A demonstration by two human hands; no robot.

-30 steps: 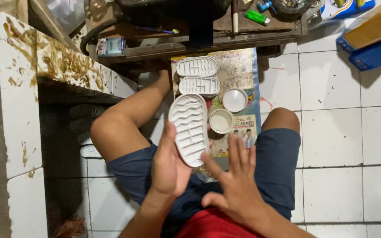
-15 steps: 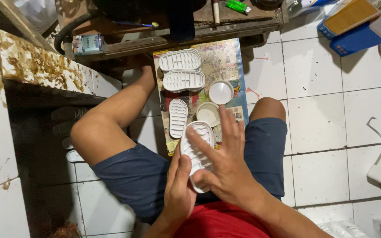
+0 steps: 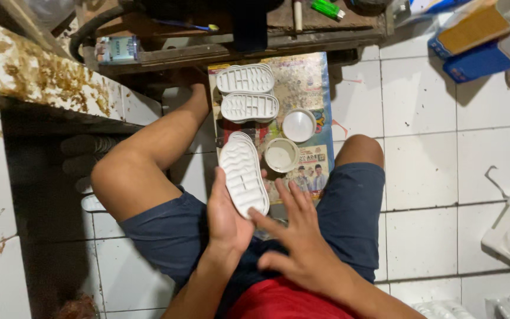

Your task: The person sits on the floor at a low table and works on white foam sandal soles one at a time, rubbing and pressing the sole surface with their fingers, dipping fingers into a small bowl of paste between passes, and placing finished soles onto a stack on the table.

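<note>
My left hand [image 3: 226,217] grips a white rubber shoe sole [image 3: 244,175] by its near end, tread side up, above my lap. My right hand [image 3: 295,231] is spread open just to the right of that sole, fingertips near its lower edge, holding nothing. Beyond the held sole, two more white soles [image 3: 245,78] [image 3: 249,107] lie side by side on a printed paper sheet [image 3: 307,80] spread on the floor. A small white tub [image 3: 281,155] and its round lid [image 3: 298,125] stand on the same sheet.
My bare knees and blue shorts [image 3: 172,224] frame the sheet. A stained tiled ledge [image 3: 36,82] runs along the left. A low wooden bench [image 3: 219,35] with a green lighter [image 3: 328,8] is at the top. Blue and tan boxes [image 3: 473,41] sit top right on white tiles.
The sole went down toward my lap with both hands on it, then came back up over the sheet. My right hand has come off it and spread open.
</note>
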